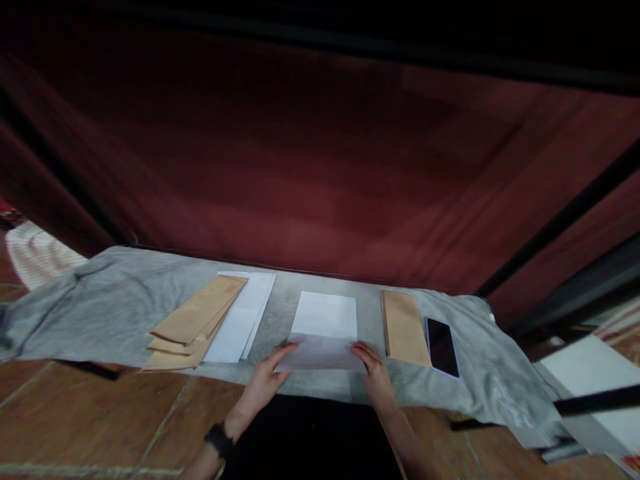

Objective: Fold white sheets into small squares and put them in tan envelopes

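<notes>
A white sheet of paper (326,313) lies in front of me, its near part folded up and over toward the far side. My left hand (273,375) grips the left edge of that raised part, thumb and fingers closed on it. At the opposite edge, my right hand (371,367) pinches the same paper. The raised part looks greyish, in shadow, while the far part lies flat on the cloth. A dark watch (219,441) is on my left wrist.
Left of the paper, several brown envelopes (200,310) overlap white sheets (240,327). To the right are a stack of brown envelopes (406,327) and a phone (443,347). Grey cloth (125,307) covers the narrow table; a dark red panel (320,167) rises behind it.
</notes>
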Available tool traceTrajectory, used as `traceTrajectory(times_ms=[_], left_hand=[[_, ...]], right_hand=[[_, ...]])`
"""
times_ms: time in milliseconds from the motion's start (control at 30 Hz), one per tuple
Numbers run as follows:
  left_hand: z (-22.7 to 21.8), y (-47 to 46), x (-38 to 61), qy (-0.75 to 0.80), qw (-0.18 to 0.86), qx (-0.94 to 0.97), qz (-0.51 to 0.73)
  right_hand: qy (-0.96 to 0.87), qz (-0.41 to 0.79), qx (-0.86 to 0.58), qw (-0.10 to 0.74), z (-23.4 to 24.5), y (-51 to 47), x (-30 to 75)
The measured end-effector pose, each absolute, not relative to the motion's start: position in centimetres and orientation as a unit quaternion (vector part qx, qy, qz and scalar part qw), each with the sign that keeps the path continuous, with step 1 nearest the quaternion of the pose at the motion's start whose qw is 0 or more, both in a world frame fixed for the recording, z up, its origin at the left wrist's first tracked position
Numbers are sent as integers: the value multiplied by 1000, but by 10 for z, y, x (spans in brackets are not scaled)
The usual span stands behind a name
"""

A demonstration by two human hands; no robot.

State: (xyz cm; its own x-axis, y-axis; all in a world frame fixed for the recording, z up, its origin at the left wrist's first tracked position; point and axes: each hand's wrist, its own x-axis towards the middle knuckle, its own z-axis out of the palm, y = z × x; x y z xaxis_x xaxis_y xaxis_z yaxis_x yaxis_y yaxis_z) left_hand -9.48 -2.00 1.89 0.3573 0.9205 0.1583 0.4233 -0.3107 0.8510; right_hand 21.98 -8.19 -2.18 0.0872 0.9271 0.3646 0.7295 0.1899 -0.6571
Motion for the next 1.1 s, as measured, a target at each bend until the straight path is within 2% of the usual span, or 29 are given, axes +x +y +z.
traceTrajectory(times_ms=[167,333,533,767,1100], left_hand=[[6,14,-88,522,328,695,370],[6,38,-68,560,289,705,325],[12,40,-57,593,265,705,284],[21,34,-55,619,280,684,267],[27,26,-47,677,231,682,152]], right_hand=[[-638,161,-631,411,-18,-84,216],[-590,172,-673,413,-19,-77,213],[-590,66,-726,348,-23,-63,211],[-576,-2,-751,324,-30,-55,205],[-608,-73,-761,215,-18,-58,195]])
